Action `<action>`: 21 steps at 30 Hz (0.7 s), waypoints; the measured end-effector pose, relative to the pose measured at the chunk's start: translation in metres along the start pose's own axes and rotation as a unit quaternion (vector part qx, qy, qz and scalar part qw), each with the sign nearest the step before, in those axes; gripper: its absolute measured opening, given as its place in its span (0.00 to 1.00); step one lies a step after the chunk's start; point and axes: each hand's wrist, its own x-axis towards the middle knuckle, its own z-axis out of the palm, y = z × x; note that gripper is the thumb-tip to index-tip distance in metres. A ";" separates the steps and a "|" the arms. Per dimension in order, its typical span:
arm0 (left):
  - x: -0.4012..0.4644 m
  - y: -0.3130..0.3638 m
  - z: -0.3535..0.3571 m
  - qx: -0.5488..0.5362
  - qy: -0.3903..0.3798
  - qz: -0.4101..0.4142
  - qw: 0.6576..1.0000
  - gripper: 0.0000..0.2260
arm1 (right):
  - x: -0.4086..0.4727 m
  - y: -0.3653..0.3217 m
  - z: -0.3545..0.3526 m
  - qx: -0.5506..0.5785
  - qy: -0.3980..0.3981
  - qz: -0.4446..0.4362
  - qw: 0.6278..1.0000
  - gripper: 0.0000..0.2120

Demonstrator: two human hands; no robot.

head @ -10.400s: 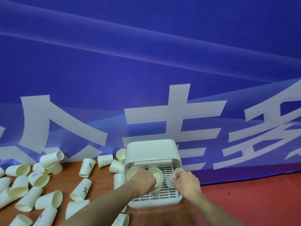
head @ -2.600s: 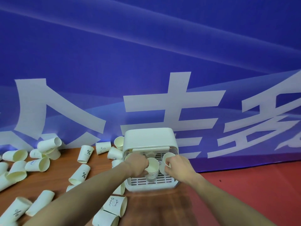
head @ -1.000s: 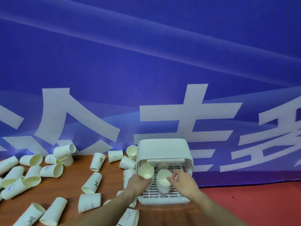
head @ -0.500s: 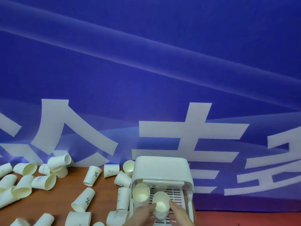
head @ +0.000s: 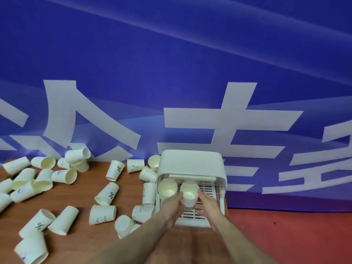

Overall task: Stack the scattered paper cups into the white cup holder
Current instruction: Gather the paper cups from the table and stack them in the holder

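Observation:
The white cup holder [head: 191,163] stands on the wooden table, its slotted tray pulled out toward me. Two stacks of paper cups stand upright on the tray: a left stack [head: 167,189] and a middle stack [head: 189,193]. My left hand [head: 171,206] and my right hand [head: 208,203] lie against either side of the middle stack, fingers around its lower cups. Several loose paper cups, such as one with a percent mark [head: 107,193], lie scattered on the table to the left.
A blue banner with large white characters [head: 219,121] hangs right behind the holder. The wooden table [head: 80,189] ends just right of the holder, where red floor [head: 285,235] shows. Loose cups [head: 142,213] crowd the holder's left side.
The view tipped up and came back down. My left hand moved from the left stack to the middle stack, and both hands now lie round that stack.

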 end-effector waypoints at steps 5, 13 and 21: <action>0.005 -0.002 0.009 -0.019 -0.043 0.009 0.999 0.13 | 0.008 -0.014 0.002 0.004 0.008 -0.012 1.000 0.11; 0.014 -0.012 0.009 -0.004 -0.020 0.012 1.000 0.12 | 0.015 -0.003 0.000 0.005 0.024 -0.010 1.000 0.08; 0.017 -0.005 0.005 0.033 -0.004 0.005 0.999 0.15 | 0.013 -0.005 0.002 -0.006 0.036 -0.005 0.999 0.08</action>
